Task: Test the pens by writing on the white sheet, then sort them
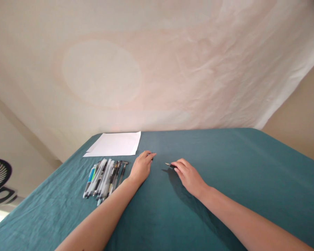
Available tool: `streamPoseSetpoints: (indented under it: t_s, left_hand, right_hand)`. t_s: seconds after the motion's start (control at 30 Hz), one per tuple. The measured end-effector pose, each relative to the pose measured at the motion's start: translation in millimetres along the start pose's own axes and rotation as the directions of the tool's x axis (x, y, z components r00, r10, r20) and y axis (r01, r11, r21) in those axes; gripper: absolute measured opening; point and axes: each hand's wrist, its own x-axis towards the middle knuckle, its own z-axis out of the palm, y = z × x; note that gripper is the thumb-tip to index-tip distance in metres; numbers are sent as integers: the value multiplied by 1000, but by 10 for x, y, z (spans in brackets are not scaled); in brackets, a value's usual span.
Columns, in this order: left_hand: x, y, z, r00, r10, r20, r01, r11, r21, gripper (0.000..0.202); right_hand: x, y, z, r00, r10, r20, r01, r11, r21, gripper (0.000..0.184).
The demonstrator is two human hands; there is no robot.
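Observation:
My right hand [189,175] is closed around a black fountain pen [173,166], holding it just above the cloth. Its bare metal nib points left, toward my other hand. A short gap away, my left hand [141,168] has its fingers closed on a dark pen cap [152,159], mostly covered by the fingers. Left of that forearm lies a bunch of pens [104,177], several of them clear or white with dark ends, plus a blue one and a bit of green. My left forearm hides part of the bunch's near right side.
Sheets of white paper [115,144] lie at the table's back left. A teal cloth [237,167] covers the table, wrinkled at the left. Behind the far edge hangs a pale sheet [172,69]. A black fan [0,177] stands beyond the left edge.

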Motion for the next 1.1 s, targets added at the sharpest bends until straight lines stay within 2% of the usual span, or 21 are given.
streamPoseSetpoints:
  t_s: [0.07,0.1,0.13,0.2,0.23,0.3,0.37,0.43,0.53,0.63,0.73,0.87,0.97,1.1]
  left_hand:
    - [-43,155,25,993,-110,37,116,952,-282,36]
    - [-65,235,46,978,-177,110,208,872,-442,35]
    - [-85,308,70,953,-225,201,301,757,-581,34]
    - [-113,413,119,905,-278,321,423,523,-740,31]
    - [-120,438,139,890,-293,348,448,434,-781,29]
    - [-121,438,161,878,-325,353,455,332,-827,28]
    - [-110,397,158,874,-349,337,442,285,-851,30]
    - [-98,352,137,869,-370,328,436,260,-862,31]
    - [-92,331,105,863,-320,390,461,185,-868,32]
    - [-100,360,102,864,-241,441,475,101,-874,34]
    - [-108,391,127,866,-265,425,460,86,-884,31]
    - [-109,395,158,863,-327,384,438,106,-893,31]
    - [-107,391,165,863,-352,362,425,120,-897,32]
    - [-106,401,177,852,-385,355,427,119,-896,32]
  right_hand:
    - [11,-29,-12,1000,13,-20,-11,995,95,24]
    - [16,-50,-17,1000,23,-17,-20,988,153,23]
    - [20,-73,-21,999,42,1,-41,976,215,22]
    - [24,-115,-20,988,121,92,-146,923,357,24]
    - [24,-129,-17,971,169,167,-227,869,439,27]
    - [24,-140,-12,911,229,342,-399,701,592,35]
    - [25,-133,-25,836,221,502,-538,513,669,41]
    - [32,-117,-64,758,185,625,-643,375,668,43]
    - [48,-100,-145,669,129,732,-739,223,636,39]
    - [57,-101,-191,633,85,769,-772,131,621,34]
    - [48,-112,-159,644,93,759,-764,136,631,33]
    - [26,-134,-43,727,175,664,-686,227,691,35]
    - [13,-160,25,773,250,583,-634,332,699,37]
    - [7,-216,50,824,333,459,-565,541,623,36]
